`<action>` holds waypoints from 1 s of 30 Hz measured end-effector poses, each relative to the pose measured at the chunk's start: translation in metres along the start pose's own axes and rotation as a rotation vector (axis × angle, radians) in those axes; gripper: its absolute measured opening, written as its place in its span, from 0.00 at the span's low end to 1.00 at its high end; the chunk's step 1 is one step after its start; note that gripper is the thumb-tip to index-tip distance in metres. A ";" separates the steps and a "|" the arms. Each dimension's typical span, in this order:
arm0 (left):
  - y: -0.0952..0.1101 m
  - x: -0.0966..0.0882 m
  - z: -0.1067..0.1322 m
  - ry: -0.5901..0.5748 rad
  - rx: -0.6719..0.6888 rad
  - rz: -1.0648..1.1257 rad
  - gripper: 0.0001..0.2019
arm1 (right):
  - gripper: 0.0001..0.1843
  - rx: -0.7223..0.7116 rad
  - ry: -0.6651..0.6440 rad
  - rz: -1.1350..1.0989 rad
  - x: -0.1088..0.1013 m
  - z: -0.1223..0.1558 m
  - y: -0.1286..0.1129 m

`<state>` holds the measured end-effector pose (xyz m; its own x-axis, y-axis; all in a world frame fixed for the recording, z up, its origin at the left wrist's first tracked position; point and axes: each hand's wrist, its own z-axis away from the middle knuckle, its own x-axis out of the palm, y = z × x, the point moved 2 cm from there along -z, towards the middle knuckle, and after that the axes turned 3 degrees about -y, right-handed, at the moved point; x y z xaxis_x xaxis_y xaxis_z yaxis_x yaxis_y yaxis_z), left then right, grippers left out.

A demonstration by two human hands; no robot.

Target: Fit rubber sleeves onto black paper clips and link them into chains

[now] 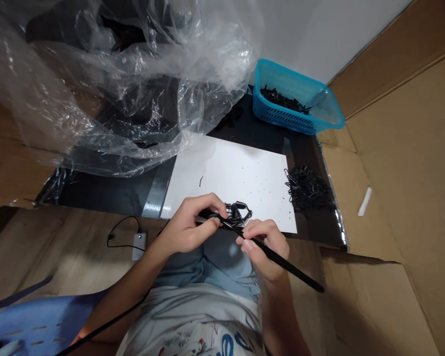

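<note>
Cardboard flaps [404, 163] surround a crumpled plastic sheet [107, 99], a white board [237, 173] and a blue plastic basket [296, 96] of black wire clips. Over the board's near edge, the left hand [187, 230] curls, its fingers pinching one end of a black rod [282, 262] beside a small tangle of clips [239, 212]; the right hand [263, 249] pinches the rod further along, fingers pressed together.

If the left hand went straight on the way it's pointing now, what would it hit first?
Most likely the small tangle of shiny black plastic loops just ahead of the fingertips of the left hand, though depth is hard to judge from this view.
</note>
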<state>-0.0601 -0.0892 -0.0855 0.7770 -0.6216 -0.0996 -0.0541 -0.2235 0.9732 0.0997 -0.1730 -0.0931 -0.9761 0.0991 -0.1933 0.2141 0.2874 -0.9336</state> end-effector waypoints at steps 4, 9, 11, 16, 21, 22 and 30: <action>0.001 -0.002 -0.001 -0.049 -0.021 0.060 0.05 | 0.10 0.107 0.057 -0.257 0.004 0.000 0.006; 0.000 -0.003 -0.002 -0.046 -0.034 0.133 0.04 | 0.05 0.229 0.191 -0.725 0.022 -0.013 0.014; -0.001 -0.003 -0.002 -0.046 -0.029 0.147 0.05 | 0.04 0.294 0.167 -0.885 0.030 -0.019 0.015; -0.002 -0.002 -0.002 -0.067 -0.039 0.160 0.05 | 0.06 0.339 0.102 -1.080 0.037 -0.030 0.011; -0.001 -0.001 -0.001 -0.036 -0.062 0.125 0.04 | 0.05 0.171 0.185 -0.767 0.014 -0.020 0.002; -0.001 -0.001 -0.001 -0.031 -0.054 0.114 0.04 | 0.06 0.102 0.200 -0.628 0.008 -0.016 0.000; -0.003 -0.001 0.000 -0.033 -0.056 0.072 0.04 | 0.16 -0.372 0.007 0.287 -0.003 -0.006 -0.017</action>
<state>-0.0607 -0.0881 -0.0881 0.7513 -0.6590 -0.0344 -0.0732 -0.1351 0.9881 0.0995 -0.1725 -0.0751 -0.8756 0.2309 -0.4243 0.4753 0.5691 -0.6710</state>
